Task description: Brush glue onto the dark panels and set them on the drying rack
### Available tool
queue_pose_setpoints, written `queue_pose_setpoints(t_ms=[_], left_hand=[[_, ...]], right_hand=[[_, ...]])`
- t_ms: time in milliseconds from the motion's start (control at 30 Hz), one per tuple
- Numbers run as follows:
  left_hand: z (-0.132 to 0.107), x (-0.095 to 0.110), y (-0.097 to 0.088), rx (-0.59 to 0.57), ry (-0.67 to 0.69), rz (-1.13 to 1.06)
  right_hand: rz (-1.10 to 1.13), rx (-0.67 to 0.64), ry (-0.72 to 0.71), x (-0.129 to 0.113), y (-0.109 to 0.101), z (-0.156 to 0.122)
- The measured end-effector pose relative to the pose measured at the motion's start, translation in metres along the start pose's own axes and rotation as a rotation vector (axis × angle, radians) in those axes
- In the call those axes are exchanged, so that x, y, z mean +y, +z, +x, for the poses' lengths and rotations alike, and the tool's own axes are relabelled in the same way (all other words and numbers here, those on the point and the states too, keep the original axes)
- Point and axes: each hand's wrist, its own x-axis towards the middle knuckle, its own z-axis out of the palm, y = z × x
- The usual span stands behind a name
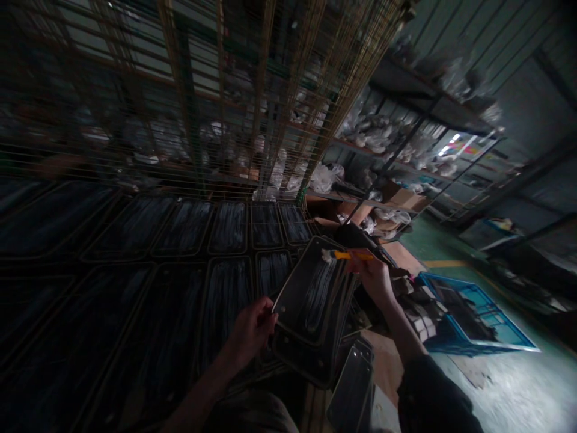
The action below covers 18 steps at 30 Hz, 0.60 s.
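Note:
My left hand [250, 329] pinches the lower left corner of a dark rectangular plate [311, 294] and holds it tilted above a stack of similar plates [315, 361]. My right hand [372, 273] is closed round a small brush with a yellow handle [349, 255]. The pale bristles of the brush touch the upper edge of the held plate. The plate's face shows whitish streaks.
Rows of dark streaked plates [180, 228] lie flat ahead and to the left. A wire mesh rack [252, 90] rises behind them. Shelves with plastic-wrapped goods [387, 132] and cardboard boxes [401, 198] stand at the right. A blue crate [473, 319] sits on the floor.

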Motion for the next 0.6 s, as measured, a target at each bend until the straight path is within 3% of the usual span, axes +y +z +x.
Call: queue_pose_setpoints(t_ms=[167,333,500,600], left_hand=[[-0.001,0.003,-0.001,0.002,-0.016,-0.030],[-0.002,0.003,-0.002,-0.002,0.008,-0.046],[0.000,-0.001,-0.002,0.007,-0.034,-0.042],[0.001,-0.003,-0.002,0.000,-0.004,-0.059]], right_hand=[[-0.160,-0.004,-0.049,0.006,0.018,0.028],[-0.206,-0.159,-0.117,-0.015,0.035,0.004],[0.055,-0.478,-0.092,-0.056,0.017,-0.041],[0.203,-0.455,-0.034,-0.063,0.008,-0.037]])
